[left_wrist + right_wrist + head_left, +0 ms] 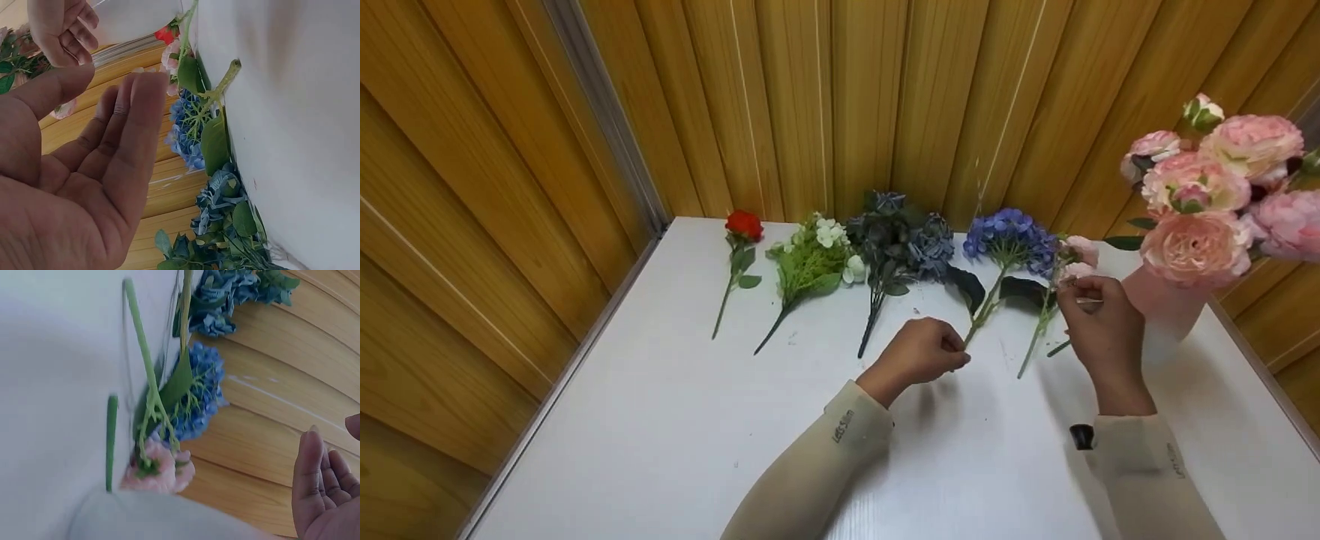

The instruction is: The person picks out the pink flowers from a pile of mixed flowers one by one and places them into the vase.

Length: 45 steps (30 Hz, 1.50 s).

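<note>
My left hand (921, 351) hovers by the lower stem of a blue-purple hydrangea (1011, 236). In the left wrist view, its thumb and fingers are apart with nothing between them, and the cut stem end (233, 66) lies beyond the fingertips. The right hand (1104, 319) is above a small pink flower (1078, 251) with a light green stem (142, 337). Its fingers are loosely bent and empty in the right wrist view. Beside that lies a dark green stem (111, 444); a red bloom (167, 35) shows near the vase in the left wrist view.
At the right stands a pink vase (1166, 304) full of pink peonies (1196, 247). Left of the hydrangea, a red rose (744, 225), a green-and-white spray (810, 266) and a dusky blue bunch (885, 247) lie in a row on the white table (660, 435). Wood-patterned walls enclose it.
</note>
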Each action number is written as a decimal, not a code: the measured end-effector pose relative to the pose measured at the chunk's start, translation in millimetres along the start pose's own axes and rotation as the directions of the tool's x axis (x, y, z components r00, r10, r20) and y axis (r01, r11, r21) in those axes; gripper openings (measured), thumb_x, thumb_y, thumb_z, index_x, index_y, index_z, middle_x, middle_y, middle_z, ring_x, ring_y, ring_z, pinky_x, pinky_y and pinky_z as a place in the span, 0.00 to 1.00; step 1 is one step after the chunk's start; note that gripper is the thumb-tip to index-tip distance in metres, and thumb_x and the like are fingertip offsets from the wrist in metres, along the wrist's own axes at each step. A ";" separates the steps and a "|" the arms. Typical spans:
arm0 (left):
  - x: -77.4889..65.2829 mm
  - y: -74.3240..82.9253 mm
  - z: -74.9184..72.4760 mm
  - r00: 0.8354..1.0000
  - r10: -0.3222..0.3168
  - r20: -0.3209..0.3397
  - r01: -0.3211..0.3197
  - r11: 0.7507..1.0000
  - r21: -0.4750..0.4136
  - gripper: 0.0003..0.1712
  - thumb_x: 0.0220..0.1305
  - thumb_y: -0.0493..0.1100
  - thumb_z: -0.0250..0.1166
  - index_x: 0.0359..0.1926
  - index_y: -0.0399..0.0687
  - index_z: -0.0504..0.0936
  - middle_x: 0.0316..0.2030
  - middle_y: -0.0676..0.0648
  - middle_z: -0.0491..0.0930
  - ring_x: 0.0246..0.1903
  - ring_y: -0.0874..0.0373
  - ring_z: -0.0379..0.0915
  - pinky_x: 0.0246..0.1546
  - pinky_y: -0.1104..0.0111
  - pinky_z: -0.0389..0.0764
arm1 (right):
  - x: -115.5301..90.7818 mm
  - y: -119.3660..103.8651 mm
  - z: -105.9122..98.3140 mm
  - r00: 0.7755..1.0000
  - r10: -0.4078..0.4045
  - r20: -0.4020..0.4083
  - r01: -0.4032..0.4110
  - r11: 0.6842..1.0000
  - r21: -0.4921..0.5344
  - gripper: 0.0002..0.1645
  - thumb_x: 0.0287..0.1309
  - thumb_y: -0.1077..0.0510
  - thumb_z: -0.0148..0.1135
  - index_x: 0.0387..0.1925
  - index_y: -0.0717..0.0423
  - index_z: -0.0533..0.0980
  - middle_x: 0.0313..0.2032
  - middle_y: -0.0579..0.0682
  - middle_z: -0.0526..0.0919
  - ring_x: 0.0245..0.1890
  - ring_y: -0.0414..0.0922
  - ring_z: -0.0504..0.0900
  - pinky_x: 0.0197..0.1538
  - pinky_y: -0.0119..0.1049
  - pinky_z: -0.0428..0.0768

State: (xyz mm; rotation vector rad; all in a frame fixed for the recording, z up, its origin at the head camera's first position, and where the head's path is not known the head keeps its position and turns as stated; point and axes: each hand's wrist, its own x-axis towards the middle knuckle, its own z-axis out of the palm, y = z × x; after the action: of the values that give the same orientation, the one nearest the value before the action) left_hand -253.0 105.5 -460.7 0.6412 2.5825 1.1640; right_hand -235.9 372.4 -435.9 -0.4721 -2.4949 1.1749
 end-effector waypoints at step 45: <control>133.1 -33.2 137.5 0.984 -0.048 -0.172 0.137 0.819 0.557 0.03 0.66 0.49 0.80 0.38 0.58 0.95 0.38 0.52 0.95 0.37 0.55 0.93 0.32 0.59 0.92 | 1.0 3.5 12.8 0.982 0.179 0.069 -0.190 0.956 0.222 0.34 0.88 0.40 0.56 0.81 0.51 0.69 0.74 0.55 0.78 0.61 0.46 0.85 0.41 0.29 0.93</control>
State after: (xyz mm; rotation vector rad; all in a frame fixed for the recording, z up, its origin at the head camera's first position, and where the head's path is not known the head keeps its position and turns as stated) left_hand -326.6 239.5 -580.4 0.5365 3.0687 0.3985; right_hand -241.9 366.3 -446.1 -0.6300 -2.3548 1.5405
